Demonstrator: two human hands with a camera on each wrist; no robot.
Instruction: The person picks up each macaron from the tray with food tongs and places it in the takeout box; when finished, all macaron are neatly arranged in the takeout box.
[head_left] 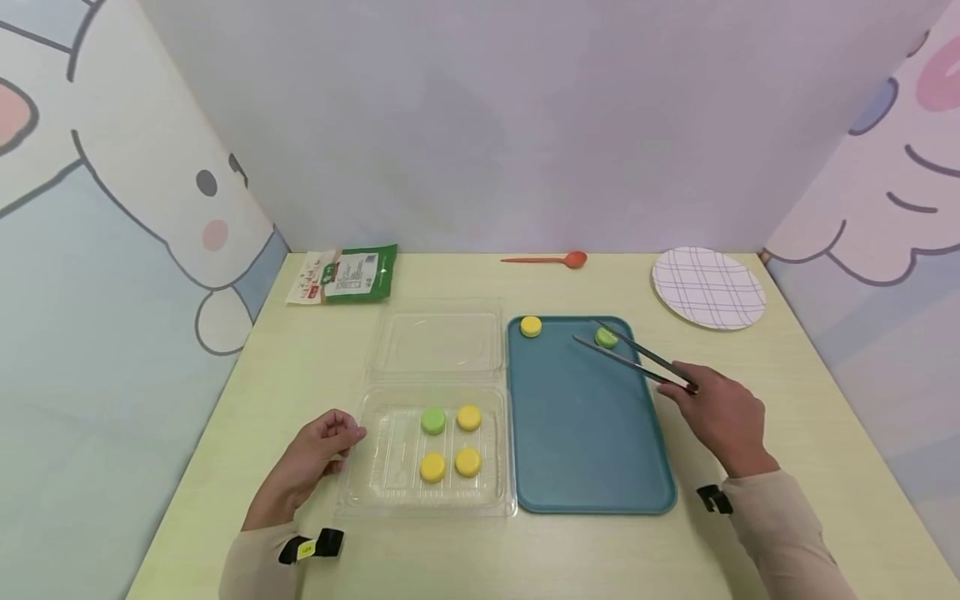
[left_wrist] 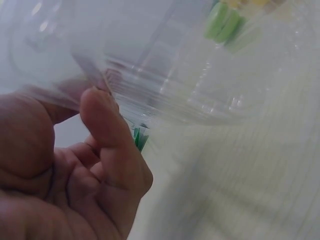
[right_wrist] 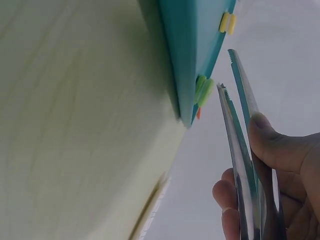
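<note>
My left hand [head_left: 309,457] pinches the left rim of a clear plastic clamshell box [head_left: 390,502], its lid lying back. In the box sit one green macaron [head_left: 433,420] and several yellow macarons [head_left: 468,461]. With my right hand [head_left: 726,418] I hold metal tongs [right_wrist: 244,177], their tips spread apart with nothing between them in the right wrist view. The tongs reach over the far right of a blue tray [head_left: 585,433]. Near them on the tray lies a green macaron [head_left: 606,337], partly behind one arm. A yellow macaron [head_left: 531,326] rests in the tray's far left corner.
At the back left lies a green and white packet [head_left: 352,275]. An orange spoon [head_left: 575,260] lies along the back edge. A checked white plate [head_left: 708,287] is at the back right. Walls stand behind and on both sides of the table [head_left: 420,554].
</note>
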